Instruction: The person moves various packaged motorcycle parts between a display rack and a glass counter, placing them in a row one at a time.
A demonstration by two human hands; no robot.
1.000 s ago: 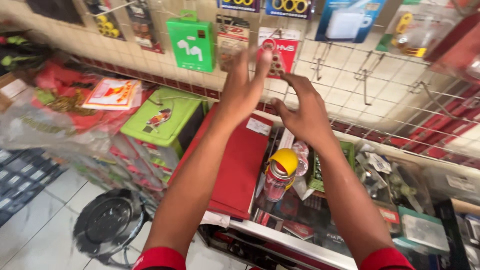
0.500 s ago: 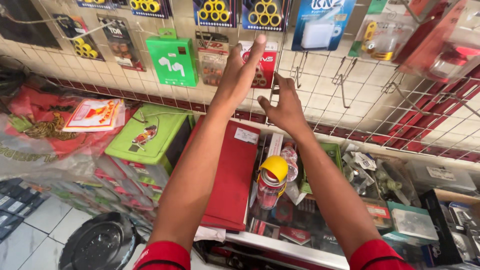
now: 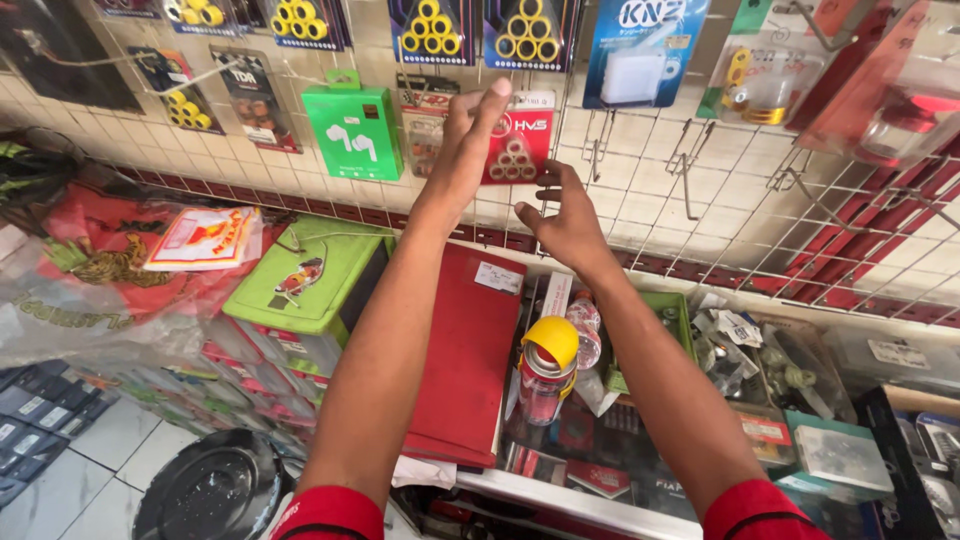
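Both arms are stretched up toward the white wire grid display rack (image 3: 640, 190) on the tiled wall. The left hand (image 3: 463, 150) is raised flat with its fingers together and straight, fingertips up by the top edge of the red blister pack of small grey rollers (image 3: 519, 140) hanging on a hook. It looks like it's touching or just in front of the pack's left side, but nothing is clamped in it. The right hand (image 3: 565, 215) sits just below that same red pack, fingers spread and curled a bit, open, holding nothing (can't tell if a fingertip actually brushes the bottom edge).

Just left of the red pack hangs a clear pack of brownish rollers (image 3: 424, 125), and further left a bright green cardboard box with white earbud pictures (image 3: 352, 130). Above are packs of yellow rings (image 3: 428, 25) and a blue carded pack with a white block (image 3: 640, 50).

Down below the arms, on the glass counter, there's a flat red folder (image 3: 470, 350), a red spray can with a yellow cap (image 3: 545, 370) and a lime green plastic case (image 3: 305, 275).
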